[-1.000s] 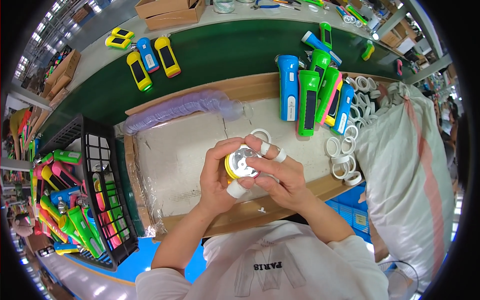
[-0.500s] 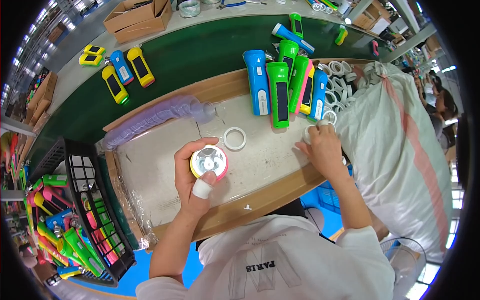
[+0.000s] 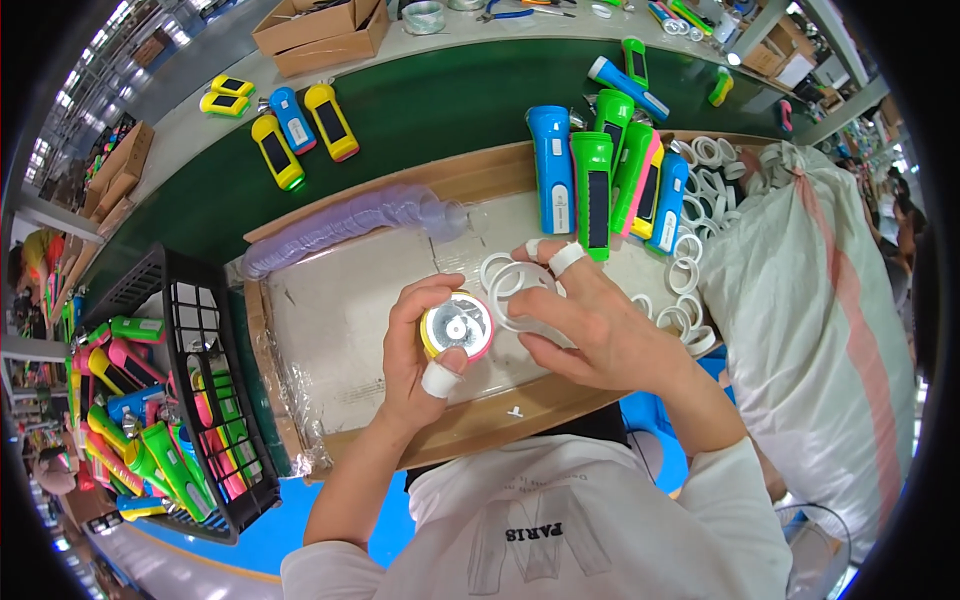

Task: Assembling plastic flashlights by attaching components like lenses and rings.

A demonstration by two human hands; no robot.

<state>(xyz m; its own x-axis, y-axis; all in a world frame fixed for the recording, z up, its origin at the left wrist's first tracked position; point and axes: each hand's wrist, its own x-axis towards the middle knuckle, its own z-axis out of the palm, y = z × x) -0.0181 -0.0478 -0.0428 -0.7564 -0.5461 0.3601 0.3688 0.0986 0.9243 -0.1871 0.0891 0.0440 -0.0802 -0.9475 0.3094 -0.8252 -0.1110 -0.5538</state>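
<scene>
My left hand (image 3: 415, 345) is closed around a flashlight (image 3: 457, 327) with a yellow and pink body, its silvery reflector facing up and the thumb on the rim. White tape wraps that thumb. Just right of it, my right hand (image 3: 605, 325) pinches a white ring (image 3: 496, 311), held close to the flashlight's head but apart from it. Tape also covers fingers of this hand. Behind the held ring, a second white ring (image 3: 485, 268) lies on the cardboard tray (image 3: 340, 330), partly hidden. Whether a clear disc sits in the held ring, I cannot tell.
A row of clear purplish discs (image 3: 350, 232) lies along the tray's far side. Several flashlights (image 3: 597, 195) stand at the far right beside loose white rings (image 3: 712, 200). A white sack (image 3: 800, 330) bulges at right; a black crate (image 3: 215, 400) of flashlights stands at left.
My right hand has come left from the loose rings to the flashlight, bringing a white ring. My left hand keeps its hold on the flashlight. The whole view has shifted slightly.
</scene>
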